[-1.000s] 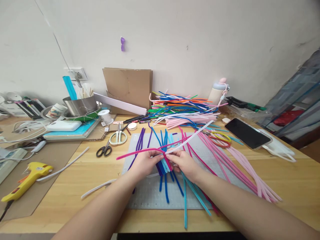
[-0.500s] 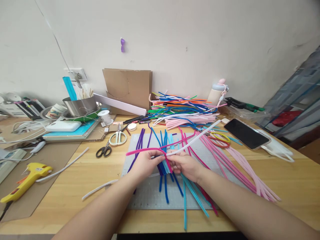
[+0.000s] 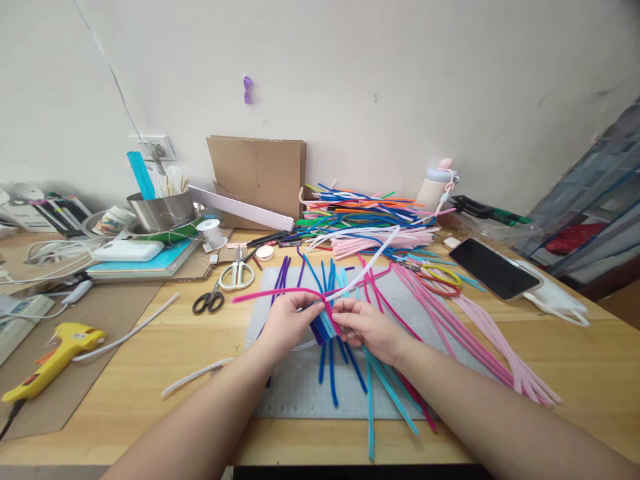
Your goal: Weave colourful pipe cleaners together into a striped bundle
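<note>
My left hand [image 3: 289,321] and my right hand [image 3: 365,325] meet over a grey cutting mat [image 3: 295,390], both pinched on a bundle of blue and light-blue pipe cleaners [image 3: 330,333]. A hot-pink pipe cleaner [image 3: 270,293] crosses the bundle and sticks out to the left. A white pipe cleaner [image 3: 373,261] runs up and to the right from my right fingers. The lower ends of the blue stems fan out on the mat toward me.
A heap of mixed pipe cleaners [image 3: 365,220] lies at the back, pink ones [image 3: 480,333] to the right. Also on the wooden table are scissors [image 3: 237,273], a yellow glue gun [image 3: 50,357], a phone [image 3: 493,267], a bottle [image 3: 434,185], cardboard [image 3: 257,175] and a steel pot [image 3: 160,210].
The white pipe cleaner's free end has swung left and more upright. The pink one's left end moved a little. Both hands stay on the bundle.
</note>
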Available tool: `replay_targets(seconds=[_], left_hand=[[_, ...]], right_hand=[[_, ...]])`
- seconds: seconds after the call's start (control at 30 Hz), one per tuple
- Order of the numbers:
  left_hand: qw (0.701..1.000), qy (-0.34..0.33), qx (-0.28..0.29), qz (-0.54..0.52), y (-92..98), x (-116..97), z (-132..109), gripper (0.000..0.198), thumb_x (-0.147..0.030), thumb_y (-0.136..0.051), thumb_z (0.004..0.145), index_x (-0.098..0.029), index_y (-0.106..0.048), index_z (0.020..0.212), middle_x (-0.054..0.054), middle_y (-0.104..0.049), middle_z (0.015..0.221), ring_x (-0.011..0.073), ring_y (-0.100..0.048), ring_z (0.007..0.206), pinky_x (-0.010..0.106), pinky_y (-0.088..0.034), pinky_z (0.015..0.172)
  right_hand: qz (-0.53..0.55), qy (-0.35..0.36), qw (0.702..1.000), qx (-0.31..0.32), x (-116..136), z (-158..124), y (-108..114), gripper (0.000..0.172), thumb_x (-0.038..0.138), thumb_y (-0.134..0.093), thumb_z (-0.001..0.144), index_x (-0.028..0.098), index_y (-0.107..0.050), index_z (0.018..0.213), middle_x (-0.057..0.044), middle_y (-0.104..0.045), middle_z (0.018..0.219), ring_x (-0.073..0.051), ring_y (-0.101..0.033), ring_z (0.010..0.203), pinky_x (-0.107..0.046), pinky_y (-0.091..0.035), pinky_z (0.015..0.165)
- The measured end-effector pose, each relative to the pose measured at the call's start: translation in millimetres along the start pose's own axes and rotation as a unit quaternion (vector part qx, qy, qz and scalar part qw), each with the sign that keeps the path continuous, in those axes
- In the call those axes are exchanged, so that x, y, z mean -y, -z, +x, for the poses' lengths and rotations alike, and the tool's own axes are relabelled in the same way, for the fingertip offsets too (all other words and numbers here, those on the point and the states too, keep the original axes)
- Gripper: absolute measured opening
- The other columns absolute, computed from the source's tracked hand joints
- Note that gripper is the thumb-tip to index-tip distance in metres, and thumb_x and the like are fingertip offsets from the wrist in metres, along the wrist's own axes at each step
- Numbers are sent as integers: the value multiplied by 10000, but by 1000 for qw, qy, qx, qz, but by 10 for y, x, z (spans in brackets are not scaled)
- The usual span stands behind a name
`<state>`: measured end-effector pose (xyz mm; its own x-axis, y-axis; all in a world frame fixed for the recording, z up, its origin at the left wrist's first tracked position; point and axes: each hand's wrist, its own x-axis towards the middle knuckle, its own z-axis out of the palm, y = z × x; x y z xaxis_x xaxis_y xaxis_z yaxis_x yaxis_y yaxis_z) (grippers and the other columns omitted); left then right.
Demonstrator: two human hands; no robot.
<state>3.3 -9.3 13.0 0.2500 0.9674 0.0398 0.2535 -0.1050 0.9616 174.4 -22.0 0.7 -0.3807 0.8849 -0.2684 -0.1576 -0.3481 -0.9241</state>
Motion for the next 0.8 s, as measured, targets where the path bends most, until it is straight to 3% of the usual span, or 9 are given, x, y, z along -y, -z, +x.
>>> replay_targets(seconds=[0.17, 0.4, 0.63, 0.8], left_hand=[[1000, 3, -6, -21, -14, -11, 3, 209, -335, -641, 703, -140, -667, 773, 38, -700, 774, 173, -628, 725, 268, -482, 697], [999, 37, 21, -23, -36, 34, -17, 278, -365, -621, 726, -151, -687, 892, 49, -718, 890, 197, -643, 821, 287, -492, 745], [1000, 11, 21, 10, -42, 4, -21, 199, -317, -637, 710, -171, -712, 822, 35, -723, 812, 194, -645, 773, 277, -497, 718], [1000, 11, 22, -17, -76, 94, 2, 223, -347, -637, 706, -180, -723, 827, 23, -726, 770, 199, -648, 776, 281, -497, 728]], right_hand=[[-56, 32, 998, -9, -21, 1, -24, 264, 350, -672, 652, 173, -512, 763, 58, -507, 511, -55, -417, 412, -163, -209, 358], [-44, 113, 989, -80, -84, 28, -32, 313, 394, -695, 658, 171, -581, 846, 44, -502, 624, -45, -377, 439, -196, -223, 375], [-12, 82, 993, -79, -58, 0, -52, 309, 404, -722, 638, 185, -557, 780, 56, -454, 555, -59, -377, 447, -192, -203, 392], [-19, 68, 995, -77, -47, -11, -63, 319, 402, -727, 620, 186, -539, 759, 63, -440, 529, -61, -370, 442, -189, -193, 392]])
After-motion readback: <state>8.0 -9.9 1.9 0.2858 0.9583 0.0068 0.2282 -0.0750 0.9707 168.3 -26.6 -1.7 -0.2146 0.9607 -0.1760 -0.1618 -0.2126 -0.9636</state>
